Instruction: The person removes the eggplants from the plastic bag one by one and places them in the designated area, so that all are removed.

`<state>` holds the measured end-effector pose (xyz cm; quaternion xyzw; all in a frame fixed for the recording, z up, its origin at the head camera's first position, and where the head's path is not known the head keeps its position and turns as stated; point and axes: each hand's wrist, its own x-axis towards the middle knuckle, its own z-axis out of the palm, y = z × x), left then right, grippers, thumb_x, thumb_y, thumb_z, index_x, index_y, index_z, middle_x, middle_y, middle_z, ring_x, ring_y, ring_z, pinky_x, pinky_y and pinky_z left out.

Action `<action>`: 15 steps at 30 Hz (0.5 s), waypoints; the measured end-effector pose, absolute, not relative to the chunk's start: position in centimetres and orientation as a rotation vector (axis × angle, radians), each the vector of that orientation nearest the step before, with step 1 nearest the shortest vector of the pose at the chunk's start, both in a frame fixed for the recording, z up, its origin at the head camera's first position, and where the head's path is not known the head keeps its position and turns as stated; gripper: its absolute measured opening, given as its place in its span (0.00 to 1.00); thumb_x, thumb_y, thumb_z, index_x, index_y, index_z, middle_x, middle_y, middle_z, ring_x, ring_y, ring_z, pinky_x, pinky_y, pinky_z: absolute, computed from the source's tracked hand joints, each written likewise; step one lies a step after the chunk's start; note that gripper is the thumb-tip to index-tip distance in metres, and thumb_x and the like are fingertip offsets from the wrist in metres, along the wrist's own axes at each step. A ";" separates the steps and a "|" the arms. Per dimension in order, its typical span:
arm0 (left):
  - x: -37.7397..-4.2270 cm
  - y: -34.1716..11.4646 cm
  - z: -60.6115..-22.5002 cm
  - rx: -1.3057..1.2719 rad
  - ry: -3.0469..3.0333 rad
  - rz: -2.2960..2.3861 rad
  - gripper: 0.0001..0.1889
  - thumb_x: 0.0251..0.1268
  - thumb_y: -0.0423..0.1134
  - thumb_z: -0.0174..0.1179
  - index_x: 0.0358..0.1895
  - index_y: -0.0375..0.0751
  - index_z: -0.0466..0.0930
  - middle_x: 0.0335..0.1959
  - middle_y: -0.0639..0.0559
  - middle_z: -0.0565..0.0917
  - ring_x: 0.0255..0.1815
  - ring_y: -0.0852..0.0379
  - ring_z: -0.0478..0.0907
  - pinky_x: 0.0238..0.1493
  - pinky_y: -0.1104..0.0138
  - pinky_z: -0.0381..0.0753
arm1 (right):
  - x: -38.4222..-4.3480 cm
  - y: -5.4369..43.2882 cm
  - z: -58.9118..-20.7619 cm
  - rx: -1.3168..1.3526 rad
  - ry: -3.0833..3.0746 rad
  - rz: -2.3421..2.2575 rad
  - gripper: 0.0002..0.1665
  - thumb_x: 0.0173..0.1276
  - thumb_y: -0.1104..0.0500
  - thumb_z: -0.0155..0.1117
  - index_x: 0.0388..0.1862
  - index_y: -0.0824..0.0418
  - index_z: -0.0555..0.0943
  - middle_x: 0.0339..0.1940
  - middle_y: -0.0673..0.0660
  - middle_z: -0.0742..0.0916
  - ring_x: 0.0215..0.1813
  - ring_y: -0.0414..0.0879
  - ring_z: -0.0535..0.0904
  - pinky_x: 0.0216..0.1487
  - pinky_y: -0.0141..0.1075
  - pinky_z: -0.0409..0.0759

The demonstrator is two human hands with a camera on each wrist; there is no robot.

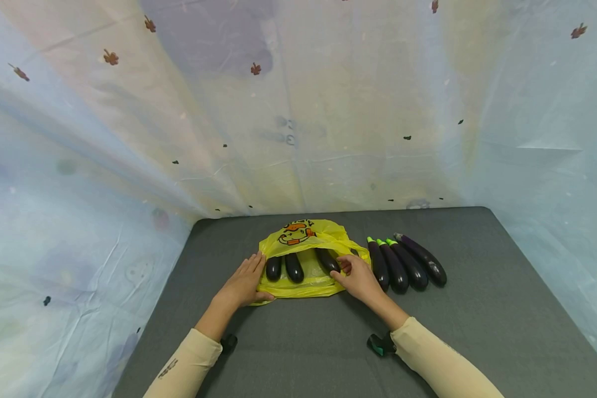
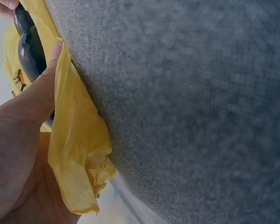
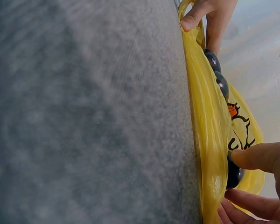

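Observation:
A yellow plastic bag [image 1: 318, 288] with a printed cartoon lies flat, its mouth gaping toward me. Inside, the rounded ends of dark eggplants show: one at the left [image 1: 273, 269], another beside it [image 1: 294, 268] and a third [image 1: 326, 260] at the right. My right hand [image 1: 359, 278] holds this third eggplant's end, thumb on one side and fingers on the other, as the right wrist view also shows. My left hand [image 1: 246, 281] rests on the bag's left edge with fingers extended. In the left wrist view its thumb [image 2: 51, 65] presses the bag's lower rim.
To the right of the bag, several eggplants [image 1: 395, 268] lie side by side, most with bright green stem ends. The grey table [image 1: 477, 331] has its far edge just behind the bag. A patterned sheet [image 1: 328, 110] hangs behind and around the table.

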<state>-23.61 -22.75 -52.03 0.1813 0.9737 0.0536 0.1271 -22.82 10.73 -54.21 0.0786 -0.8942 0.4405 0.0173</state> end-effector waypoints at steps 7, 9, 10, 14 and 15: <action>-23.6 -22.7 -52.0 0.529 2.834 0.153 0.61 0.68 0.63 0.72 0.88 0.31 0.45 0.89 0.35 0.44 0.90 0.38 0.44 0.89 0.47 0.46 | -23.0 10.6 -54.1 0.245 -2.799 1.338 0.25 0.73 0.57 0.77 0.64 0.68 0.84 0.52 0.61 0.88 0.52 0.56 0.85 0.56 0.54 0.86; -23.6 -22.7 -52.0 0.528 2.834 0.153 0.61 0.68 0.63 0.72 0.88 0.31 0.45 0.89 0.35 0.44 0.90 0.38 0.44 0.89 0.47 0.46 | -23.0 10.6 -54.2 0.245 -2.803 1.334 0.25 0.73 0.57 0.77 0.63 0.68 0.84 0.52 0.61 0.88 0.52 0.55 0.85 0.56 0.54 0.86; -23.6 -22.7 -52.0 0.530 2.835 0.154 0.61 0.68 0.63 0.72 0.88 0.31 0.45 0.89 0.35 0.44 0.90 0.38 0.44 0.89 0.47 0.46 | -23.0 10.6 -54.2 0.246 -2.805 1.333 0.25 0.73 0.57 0.77 0.63 0.68 0.84 0.52 0.61 0.88 0.52 0.55 0.85 0.57 0.54 0.86; -23.7 -22.8 -52.1 0.528 2.835 0.149 0.61 0.68 0.63 0.71 0.88 0.32 0.45 0.89 0.35 0.44 0.90 0.38 0.44 0.89 0.47 0.45 | -23.0 10.5 -54.2 0.247 -2.804 1.331 0.25 0.73 0.57 0.77 0.63 0.68 0.84 0.52 0.61 0.87 0.52 0.56 0.85 0.57 0.54 0.86; -23.7 -22.8 -52.1 0.527 2.834 0.146 0.61 0.68 0.63 0.71 0.88 0.32 0.45 0.89 0.35 0.44 0.90 0.38 0.43 0.89 0.48 0.45 | -23.0 10.5 -54.2 0.247 -2.803 1.331 0.25 0.73 0.57 0.77 0.63 0.68 0.84 0.52 0.61 0.87 0.52 0.56 0.85 0.57 0.54 0.86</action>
